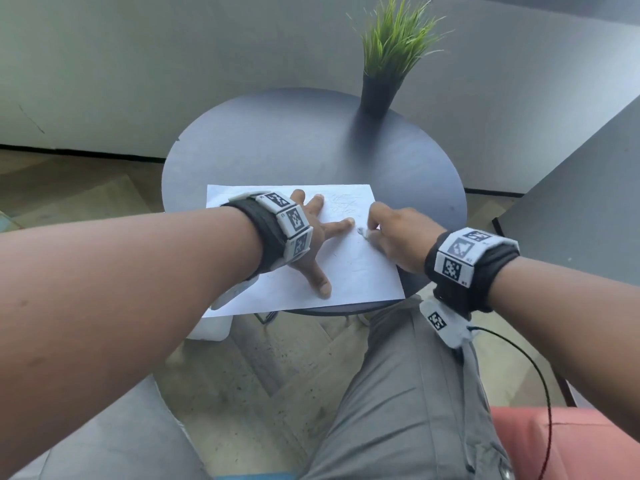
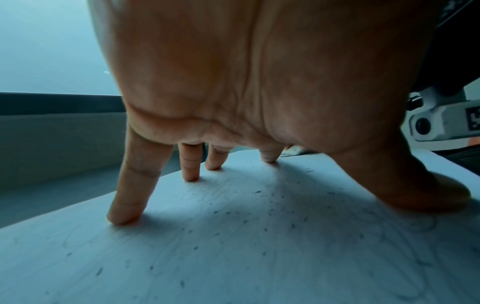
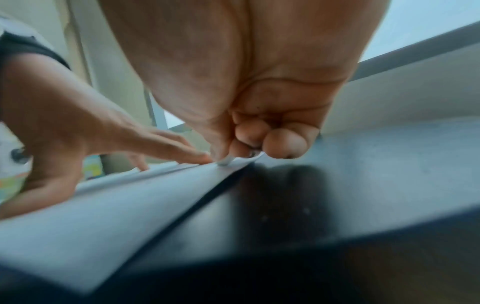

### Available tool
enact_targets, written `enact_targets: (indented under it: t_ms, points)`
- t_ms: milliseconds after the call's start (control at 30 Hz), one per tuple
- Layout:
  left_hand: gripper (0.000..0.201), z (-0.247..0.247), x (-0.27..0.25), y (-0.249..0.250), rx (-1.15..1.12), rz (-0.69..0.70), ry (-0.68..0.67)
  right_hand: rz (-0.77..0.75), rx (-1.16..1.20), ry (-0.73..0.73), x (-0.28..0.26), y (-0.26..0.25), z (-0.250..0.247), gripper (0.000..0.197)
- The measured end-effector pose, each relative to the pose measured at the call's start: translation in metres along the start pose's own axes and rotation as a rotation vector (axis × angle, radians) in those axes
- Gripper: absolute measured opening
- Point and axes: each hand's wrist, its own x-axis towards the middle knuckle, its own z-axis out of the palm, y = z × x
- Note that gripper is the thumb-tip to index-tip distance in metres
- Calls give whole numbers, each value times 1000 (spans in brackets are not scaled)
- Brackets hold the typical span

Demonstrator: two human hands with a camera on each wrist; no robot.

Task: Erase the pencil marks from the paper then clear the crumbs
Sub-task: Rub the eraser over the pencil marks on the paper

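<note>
Grass tuft in black pot point(image 1: 379, 93) at worktop point(image 1: 277, 147) rear. Paper point(image 1: 356, 271) near front edge, pinned by splayed left hand point(image 1: 311, 237). Right hand point(image 1: 391, 233) pinching likely eraser point(image 1: 362, 232) against paper, beside crumbs point(image 2: 259, 205).

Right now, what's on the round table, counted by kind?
Paper: 1
Eraser, held in the right hand: 1
Potted plant: 1
Hands on the paper, counting the left hand: 2
Crumbs: too many to count
Total: 5
</note>
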Motion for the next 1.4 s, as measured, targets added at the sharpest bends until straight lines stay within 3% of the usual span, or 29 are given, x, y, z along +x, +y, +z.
enact_targets:
  t_ms: [133,200,300,367,467,633,800,833,967,1167,1333,1400]
  points:
    - [131,2,1,0,16,0,21,-305,-84,-120,-22,-21,14,23]
    - [132,2,2,1,22,-2,20,-273,-52,-141,-19,-14,8,22]
    - [132,2,3,1,22,-5,19,-35,1,9,-4,6,1,21]
    - [133,2,2,1,23,-10,14,-111,-60,-9,-10,-5,7,18]
    - [137,1,4,2,38,-16,13,-332,-91,-163,-27,-21,17,21]
    - [138,-3,5,3,38,-16,-1,-53,-37,1,-7,6,2,24]
    - [138,-2,6,5,56,-22,2,-365,-133,-186,-29,-21,20,11]
    - [138,-2,6,5,52,-21,-3,-330,-107,-178,-24,-17,17,12]
    - [136,-4,3,4,22,-18,-8,80,61,6,1,0,3,18]
    - [142,3,2,9,-26,-38,3,-206,56,-164,-16,-39,22,19]
    - [128,4,2,18,-118,-78,62,43,1,20,2,15,-4,18]
    - [130,4,3,22,-112,-91,64,-46,-41,-23,-5,12,1,18]
